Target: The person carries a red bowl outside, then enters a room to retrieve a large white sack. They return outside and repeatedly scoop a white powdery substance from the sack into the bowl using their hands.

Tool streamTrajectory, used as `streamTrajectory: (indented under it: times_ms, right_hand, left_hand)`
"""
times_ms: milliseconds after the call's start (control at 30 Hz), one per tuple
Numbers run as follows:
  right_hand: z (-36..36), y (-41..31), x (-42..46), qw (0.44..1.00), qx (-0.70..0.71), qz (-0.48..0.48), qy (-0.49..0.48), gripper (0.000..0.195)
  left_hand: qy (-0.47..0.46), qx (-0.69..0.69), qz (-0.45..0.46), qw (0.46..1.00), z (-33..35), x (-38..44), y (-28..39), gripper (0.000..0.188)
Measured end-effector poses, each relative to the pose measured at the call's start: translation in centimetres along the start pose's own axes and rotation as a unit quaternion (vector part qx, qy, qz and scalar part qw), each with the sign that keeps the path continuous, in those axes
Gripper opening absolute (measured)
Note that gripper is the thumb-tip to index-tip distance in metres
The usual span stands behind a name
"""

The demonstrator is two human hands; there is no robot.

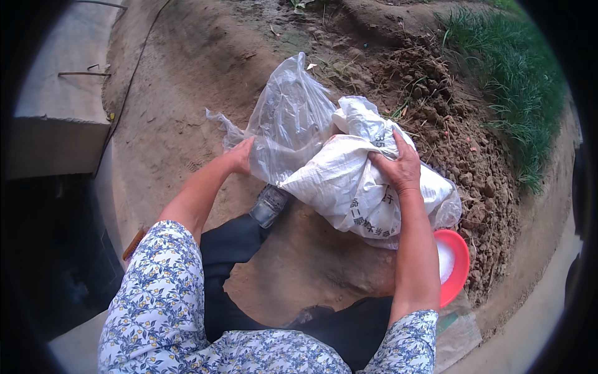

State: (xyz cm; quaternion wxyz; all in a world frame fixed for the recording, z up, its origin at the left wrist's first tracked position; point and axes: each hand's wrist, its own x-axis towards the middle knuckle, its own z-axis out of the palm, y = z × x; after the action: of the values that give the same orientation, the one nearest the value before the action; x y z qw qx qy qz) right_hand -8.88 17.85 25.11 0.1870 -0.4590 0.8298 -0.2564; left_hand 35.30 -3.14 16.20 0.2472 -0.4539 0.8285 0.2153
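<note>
A white woven sack (345,187) with dark printed writing lies on the ground in front of me, its top bunched. My right hand (399,163) grips the gathered cloth near its top, thumb and fingers around a fold. Clear plastic film (294,107) rises from the sack's left side, crumpled and partly see-through. At its lower left edge my left hand (240,156) holds the film; the fingertips are partly hidden. More clear plastic shows at the sack's right end. Beside my right forearm sits a red bowl (460,269) with white granular material (445,262) inside, partly covered by the forearm.
Loose clods of soil (448,140) lie right of the sack, with green grass (518,93) beyond. At the left are a concrete block (60,93), a dark cable (135,70) and a dark opening. A flattened sheet (460,327) lies below the bowl.
</note>
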Motion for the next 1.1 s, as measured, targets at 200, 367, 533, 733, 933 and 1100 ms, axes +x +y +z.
streamTrajectory:
  times_ms: [200, 367, 533, 733, 933, 1100]
  right_hand:
    - [-0.9, 1.2, 2.5, 0.99, 0.088, 0.108, -0.024, 0.086]
    - [-0.9, 2.4, 3.2, 0.984, 0.126, 0.127, -0.02, 0.083]
    - [-1.8, 4.3, 4.6, 0.982, 0.086, 0.167, -0.007, 0.085]
    - [-1.2, 6.6, 5.8, 0.955, 0.228, 0.191, -0.015, 0.077]
    - [-1.8, 6.0, 5.4, 0.888, 0.381, 0.253, -0.046, 0.069]
    - [-3.0, 7.2, 5.4, 0.882, 0.391, 0.258, -0.053, 0.068]
  left_hand:
    - [0.012, -0.113, -0.16, 0.98, 0.3, 2.2, 3.0, 0.064]
    - [0.359, -0.169, -0.061, 0.916, -11.0, 4.0, 4.0, 0.033]
    - [0.457, 0.056, 0.202, 0.864, -13.2, -1.9, 10.2, 0.034]
    - [0.237, 0.053, 0.084, 0.967, -2.2, -0.4, 10.2, 0.031]
    - [0.166, -0.072, 0.048, 0.982, -0.3, 5.7, 7.9, 0.031]
    - [-0.002, -0.408, 0.103, 0.907, -8.3, 0.7, 8.4, 0.017]
